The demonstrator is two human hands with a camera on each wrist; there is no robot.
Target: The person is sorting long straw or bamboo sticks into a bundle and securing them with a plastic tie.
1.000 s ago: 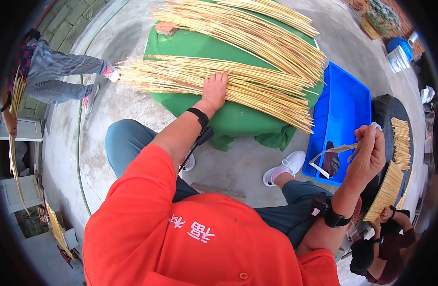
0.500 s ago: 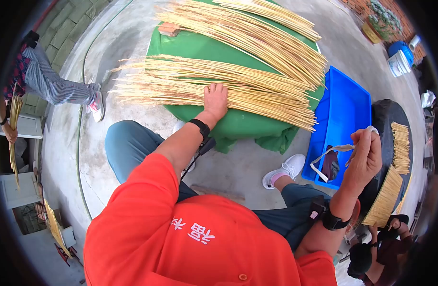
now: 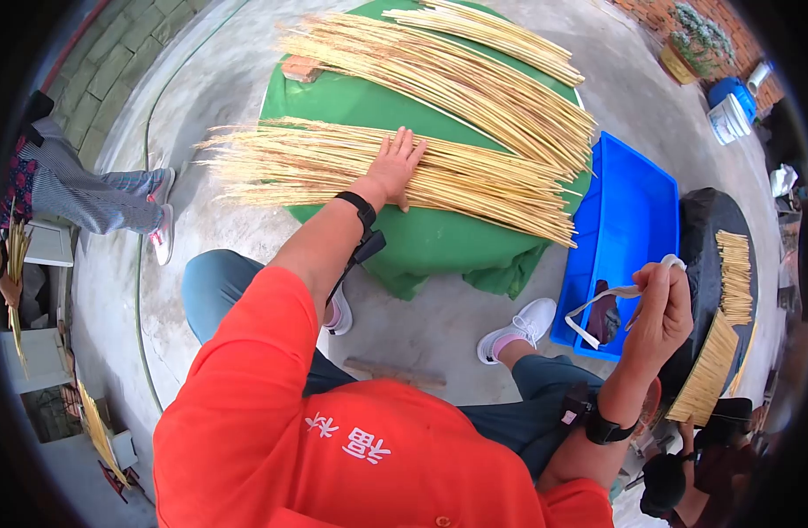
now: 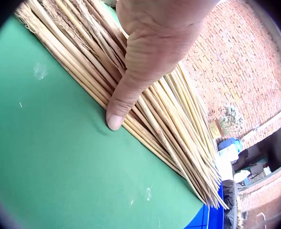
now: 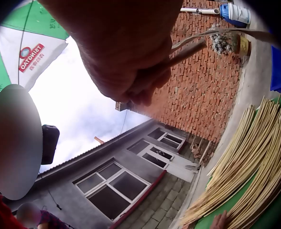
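My left hand (image 3: 393, 167) lies flat with spread fingers on the near bundle of dry straw-coloured stalks (image 3: 492, 189). In the left wrist view its thumb (image 4: 126, 95) reaches across the stalks, the tip at the bundle's edge over the green tabletop (image 4: 59, 148). My right hand (image 3: 663, 312), raised beside the table, pinches a narrow pale strip (image 3: 597, 302) that looks like cloth. The strip's loose end dangles over the blue bin (image 3: 637, 229). The right wrist view shows curled fingers in shadow.
More stalks (image 3: 457, 84) lie across the table's far half, beside a brick (image 3: 303, 69). A dark round table (image 3: 698, 229) with short cut stalks (image 3: 735, 277) stands at right, where another person bends. At left another person (image 3: 96, 189) holds stalks. A hose (image 3: 140, 290) crosses the floor.
My left hand has gone from gripping the near stalks to lying spread on them, and these lie closer together. The person at left has shifted. My right hand keeps the strip, slightly lower.
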